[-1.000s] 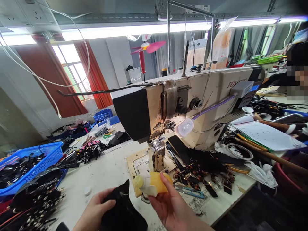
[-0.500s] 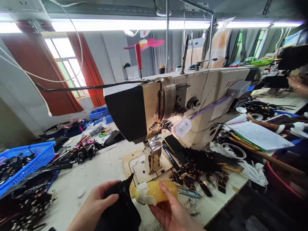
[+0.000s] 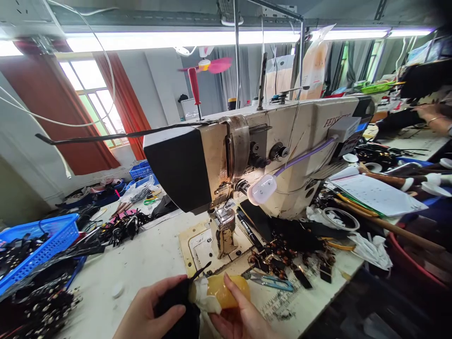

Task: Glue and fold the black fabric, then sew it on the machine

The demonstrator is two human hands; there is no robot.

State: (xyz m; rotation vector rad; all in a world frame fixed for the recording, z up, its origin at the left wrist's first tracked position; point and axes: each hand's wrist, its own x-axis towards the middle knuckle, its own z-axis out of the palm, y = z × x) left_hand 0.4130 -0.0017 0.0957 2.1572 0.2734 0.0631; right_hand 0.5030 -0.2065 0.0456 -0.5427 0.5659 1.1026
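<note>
My left hand grips a piece of black material between thumb and fingers at the front of the table. A thin dark strip of it points up toward the machine. In my right hand is a yellow bottle, lying on its side with white wrapping around its neck end. That end touches the black material or overlaps it; its tip is hidden. Just beyond my hands stands the post of a sewing machine, under the needle area.
Blue-handled snips lie right of the bottle, by a heap of small brown and black parts. A blue basket of black pieces stands left. An open notebook lies right. A person's hand shows at the far right.
The bottle has moved left and its wrapped end now meets the black material. My left hand has shifted right and slightly down. The whole view has moved a little.
</note>
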